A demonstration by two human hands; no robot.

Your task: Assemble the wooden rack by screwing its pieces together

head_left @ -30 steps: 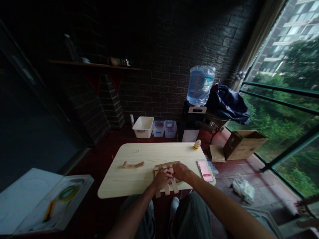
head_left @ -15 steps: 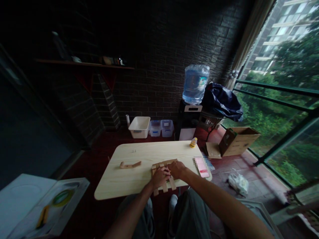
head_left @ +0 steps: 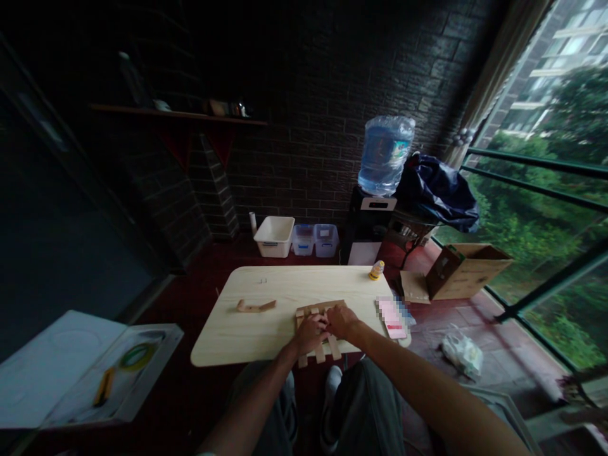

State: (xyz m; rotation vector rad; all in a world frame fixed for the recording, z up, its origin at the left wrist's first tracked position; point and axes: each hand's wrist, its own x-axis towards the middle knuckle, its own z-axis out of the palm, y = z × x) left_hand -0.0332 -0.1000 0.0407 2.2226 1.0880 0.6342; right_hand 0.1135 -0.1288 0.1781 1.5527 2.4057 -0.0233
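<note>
Head view: slatted wooden piece (head_left: 319,352) at near edge of table (head_left: 223,342), slat ends overhanging; pale brown, flat slats side by side against crosspiece. Looks partly assembled; bent wooden piece (head_left: 256,308) lies apart, unattached. Left hand (head_left: 311,334) and right hand (head_left: 342,321) meet over slats, fingers curled; cannot tell whether either clamps anything. Joints hidden.

Light-brown slats (head_left: 335,348), pale wood-grained table (head_left: 223,335), 2 bluish bins (head_left: 326,244), blue water jug (head_left: 384,158), brick-patterned wall (head_left: 304,164), perhaps black
</note>
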